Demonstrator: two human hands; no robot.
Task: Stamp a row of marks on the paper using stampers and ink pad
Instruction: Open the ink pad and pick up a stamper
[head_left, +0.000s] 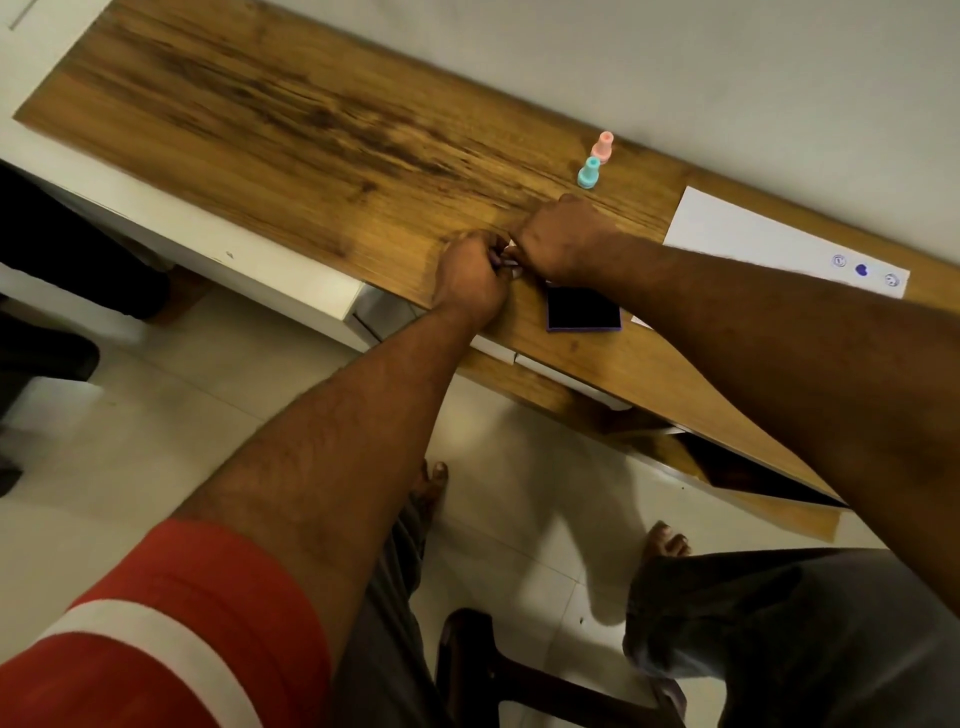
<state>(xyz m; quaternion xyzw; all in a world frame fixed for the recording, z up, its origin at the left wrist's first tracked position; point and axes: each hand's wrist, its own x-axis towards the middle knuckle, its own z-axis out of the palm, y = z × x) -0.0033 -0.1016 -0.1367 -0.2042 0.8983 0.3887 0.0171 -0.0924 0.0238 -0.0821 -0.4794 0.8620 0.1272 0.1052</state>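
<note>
Near the front edge of the wooden worktop (291, 135) lies the ink pad (584, 308), open, its dark square face showing inside a purple rim; nothing rests on it. Right of it the white paper (737, 234) lies flat, running toward the wall, with three purple marks (861, 269) in a row along its near end: a round outline, a solid blot, and another round outline that looks like a face. Two stampers stand upright on the bare wood beyond the hands, a teal stamper (588, 173) and, just behind it, a pink stamper (603, 145), close together but apart from the paper. Both hands meet just left of the pad. The left hand (470, 278) is curled into a tight grip around something small and purple, most of it hidden by the fingers. The right hand (563, 236) reaches across over the pad's far corner, knuckles up, its fingers bent down against the same small thing, where a bit of white also shows; whether that grip holds it or only touches it, I cannot tell. A red sleeve (171, 623) with a white band covers the left upper arm.
</note>
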